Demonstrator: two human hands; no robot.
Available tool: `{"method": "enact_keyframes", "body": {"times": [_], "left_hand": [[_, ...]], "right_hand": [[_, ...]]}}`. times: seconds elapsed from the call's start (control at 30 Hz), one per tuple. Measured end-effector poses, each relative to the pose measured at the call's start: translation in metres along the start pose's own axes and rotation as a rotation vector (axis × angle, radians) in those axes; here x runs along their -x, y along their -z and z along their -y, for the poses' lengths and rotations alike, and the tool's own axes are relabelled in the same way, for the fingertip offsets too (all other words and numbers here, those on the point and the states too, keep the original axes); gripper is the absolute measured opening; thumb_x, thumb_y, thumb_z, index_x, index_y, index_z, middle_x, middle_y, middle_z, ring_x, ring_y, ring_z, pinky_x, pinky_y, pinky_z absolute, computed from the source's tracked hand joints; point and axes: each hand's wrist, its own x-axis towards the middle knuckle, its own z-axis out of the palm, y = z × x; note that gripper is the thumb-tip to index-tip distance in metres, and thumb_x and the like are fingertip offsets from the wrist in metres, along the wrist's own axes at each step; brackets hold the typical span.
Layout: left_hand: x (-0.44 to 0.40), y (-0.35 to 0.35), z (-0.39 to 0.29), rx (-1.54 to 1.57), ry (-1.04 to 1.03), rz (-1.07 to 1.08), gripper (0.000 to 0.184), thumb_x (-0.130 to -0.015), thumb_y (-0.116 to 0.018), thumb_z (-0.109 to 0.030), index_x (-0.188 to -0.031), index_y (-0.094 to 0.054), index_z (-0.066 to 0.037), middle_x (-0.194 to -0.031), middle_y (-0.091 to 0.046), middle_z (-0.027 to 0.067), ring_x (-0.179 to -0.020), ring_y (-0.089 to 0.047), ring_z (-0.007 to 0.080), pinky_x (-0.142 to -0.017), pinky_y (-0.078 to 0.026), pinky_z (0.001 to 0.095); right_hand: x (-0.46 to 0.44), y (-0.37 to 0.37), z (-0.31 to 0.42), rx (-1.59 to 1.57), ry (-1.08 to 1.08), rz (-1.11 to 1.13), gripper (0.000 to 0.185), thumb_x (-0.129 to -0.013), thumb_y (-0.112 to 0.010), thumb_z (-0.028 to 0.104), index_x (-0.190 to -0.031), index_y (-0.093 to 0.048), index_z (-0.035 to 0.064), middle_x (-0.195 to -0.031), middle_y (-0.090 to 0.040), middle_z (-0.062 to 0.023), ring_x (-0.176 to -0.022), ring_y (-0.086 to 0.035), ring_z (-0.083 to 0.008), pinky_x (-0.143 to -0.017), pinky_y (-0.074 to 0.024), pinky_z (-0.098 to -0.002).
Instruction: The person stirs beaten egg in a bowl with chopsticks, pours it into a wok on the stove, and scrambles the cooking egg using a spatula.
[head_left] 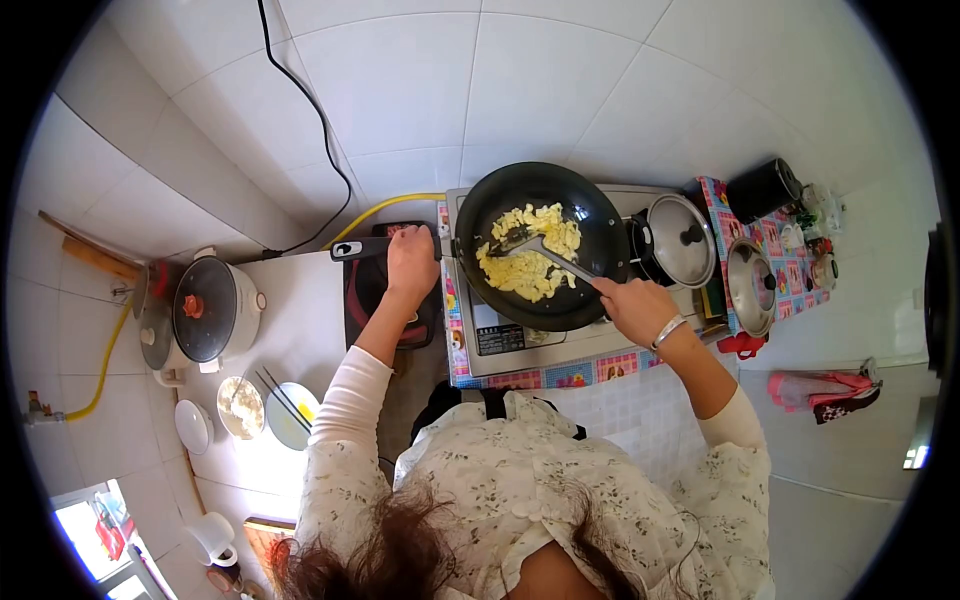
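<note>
A large black wok [600, 215] rests on the gas stove, with yellow scrambled egg [535, 275] spread in pieces over its bottom. My left hand [412, 262] is closed around the wok's black handle [360, 249], on the wok's left side. On the right, my right hand [638, 308] grips a spatula [570, 265] whose blade lies among the egg pieces.
Right of the wok stand a lidded pot [682, 240], another glass lid [751, 287] and a black container [763, 190]. On the left are a white cooker [240, 310], a bowl of white food [241, 407] and a bowl with chopsticks [290, 428]. A yellow hose [385, 206] runs behind.
</note>
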Motion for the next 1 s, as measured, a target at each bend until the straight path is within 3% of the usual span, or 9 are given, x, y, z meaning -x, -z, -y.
{"method": "enact_keyframes", "body": {"times": [0.27, 0.6, 0.7, 0.93, 1.0], "left_hand": [[0.001, -0.004, 0.000, -0.001, 0.007, -0.017, 0.017, -0.062, -0.061, -0.001, -0.077, -0.054, -0.003, -0.080, -0.057, 0.0139, -0.085, -0.056, 0.0298, -0.081, -0.042, 0.0371], [0.001, -0.002, 0.000, 0.013, 0.018, -0.021, 0.015, -0.063, -0.060, 0.000, -0.076, -0.054, -0.004, -0.079, -0.057, 0.0130, -0.085, -0.056, 0.0288, -0.080, -0.042, 0.0370], [0.000, 0.010, -0.006, -0.027, 0.060, 0.096, 0.031, -0.063, -0.059, 0.001, -0.094, -0.058, 0.000, -0.087, -0.059, 0.0127, -0.091, -0.056, 0.0272, -0.085, -0.041, 0.0362], [0.001, 0.002, -0.003, -0.032, 0.040, 0.069, 0.027, -0.062, -0.058, 0.001, -0.090, -0.057, -0.002, -0.084, -0.058, 0.0123, -0.089, -0.055, 0.0275, -0.084, -0.041, 0.0365], [0.001, 0.002, -0.002, -0.020, 0.038, 0.051, 0.026, -0.062, -0.058, 0.001, -0.088, -0.057, -0.002, -0.083, -0.058, 0.0123, -0.089, -0.055, 0.0275, -0.084, -0.041, 0.0365]], "right_hand": [[0.003, 0.023, -0.028, 0.114, -0.111, -0.096, 0.023, -0.084, -0.051, 0.018, -0.105, -0.058, 0.0115, -0.073, -0.064, -0.0159, -0.067, -0.062, -0.0353, -0.062, -0.0500, -0.0463], [0.011, 0.006, -0.012, 0.116, -0.027, 0.018, 0.026, -0.085, -0.052, 0.019, -0.109, -0.057, 0.0131, -0.071, -0.063, -0.0170, -0.066, -0.063, -0.0344, -0.060, -0.0504, -0.0457], [0.018, 0.015, -0.008, 0.051, 0.013, 0.056, 0.024, -0.086, -0.051, 0.020, -0.108, -0.058, 0.0151, -0.072, -0.063, -0.0170, -0.068, -0.062, -0.0352, -0.063, -0.0501, -0.0462], [-0.005, 0.015, -0.028, 0.068, -0.091, -0.078, 0.025, -0.086, -0.051, 0.021, -0.108, -0.058, 0.0123, -0.075, -0.063, -0.0173, -0.070, -0.061, -0.0366, -0.065, -0.0485, -0.0476], [-0.013, 0.009, -0.017, 0.109, -0.104, -0.014, 0.024, -0.086, -0.051, 0.020, -0.107, -0.058, 0.0116, -0.075, -0.064, -0.0172, -0.071, -0.062, -0.0354, -0.065, -0.0492, -0.0479]]}}
